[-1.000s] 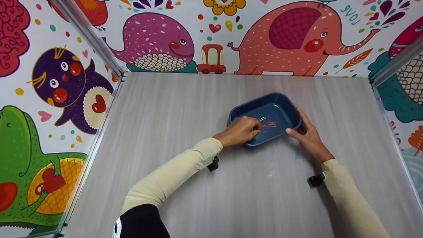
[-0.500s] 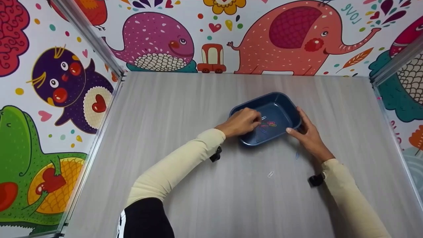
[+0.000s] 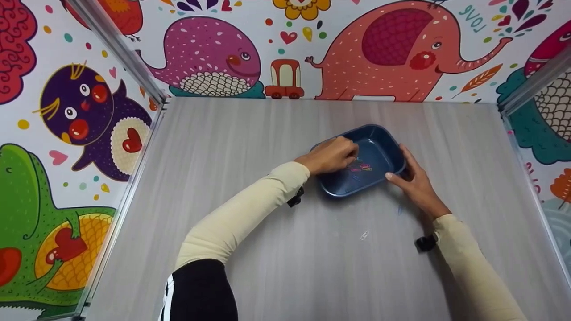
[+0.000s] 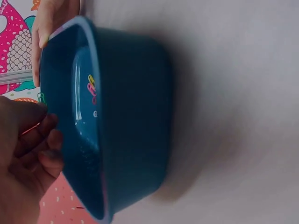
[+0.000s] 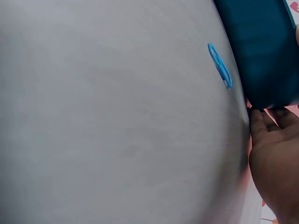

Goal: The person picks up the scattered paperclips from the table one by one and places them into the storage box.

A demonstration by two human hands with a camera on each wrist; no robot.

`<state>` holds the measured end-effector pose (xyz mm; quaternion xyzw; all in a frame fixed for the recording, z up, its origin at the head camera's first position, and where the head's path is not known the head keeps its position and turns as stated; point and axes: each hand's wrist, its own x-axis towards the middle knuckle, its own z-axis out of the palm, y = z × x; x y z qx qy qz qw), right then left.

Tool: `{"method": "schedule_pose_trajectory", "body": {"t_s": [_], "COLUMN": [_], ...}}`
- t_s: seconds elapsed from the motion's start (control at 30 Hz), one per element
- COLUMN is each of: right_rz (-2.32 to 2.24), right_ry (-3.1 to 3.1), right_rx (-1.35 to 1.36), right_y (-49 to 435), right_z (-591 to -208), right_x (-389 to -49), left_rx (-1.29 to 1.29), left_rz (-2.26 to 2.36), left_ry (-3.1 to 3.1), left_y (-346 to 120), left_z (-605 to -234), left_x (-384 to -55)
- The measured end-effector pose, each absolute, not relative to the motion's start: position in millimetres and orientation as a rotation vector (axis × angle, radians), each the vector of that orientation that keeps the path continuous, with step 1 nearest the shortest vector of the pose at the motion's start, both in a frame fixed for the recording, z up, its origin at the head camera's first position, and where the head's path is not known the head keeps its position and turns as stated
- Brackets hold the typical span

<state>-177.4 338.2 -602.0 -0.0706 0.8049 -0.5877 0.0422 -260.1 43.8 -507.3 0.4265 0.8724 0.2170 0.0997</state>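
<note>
A blue plastic tub (image 3: 377,156) sits on the table, with several coloured paper clips (image 3: 366,167) on its floor, among them pink and yellow ones. My left hand (image 3: 332,156) is over the tub's left part, fingers curled. In the left wrist view, a green paper clip (image 4: 41,97) sticks out at the fingertips of that hand, pinched there. My right hand (image 3: 417,185) grips the tub's right end, its thumb at the rim and the fingers along the outer wall. The right wrist view shows those fingertips low against the tub's end.
On the table in front of the tub lie a white paper clip (image 3: 365,235) and a blue paper clip (image 5: 219,65), the latter close to the tub wall. Printed cartoon panels (image 3: 214,58) stand along the back and sides of the grey table (image 3: 232,133).
My left hand has moved up and slightly right over the tub, and a white clip seen inside earlier is out of sight. The right hand and the tub hold still.
</note>
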Motion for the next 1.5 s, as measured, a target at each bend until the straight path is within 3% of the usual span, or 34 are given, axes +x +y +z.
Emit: {"method": "schedule_pose_trajectory", "body": {"t_s": [0.83, 1.5], "right_rz": [-1.81, -1.812], "right_ry": [2.463, 2.451], "right_rx": [-0.207, -0.227], "right_y": [338, 337], "right_z": [-602, -603], "right_x": [-177, -178], "left_rx": [1.084, 1.074], "left_rz": [0.629, 0.546], "left_ry": [2.604, 2.611], "left_y": [63, 90], "left_z": [-521, -529], "left_x": [-294, -301]}}
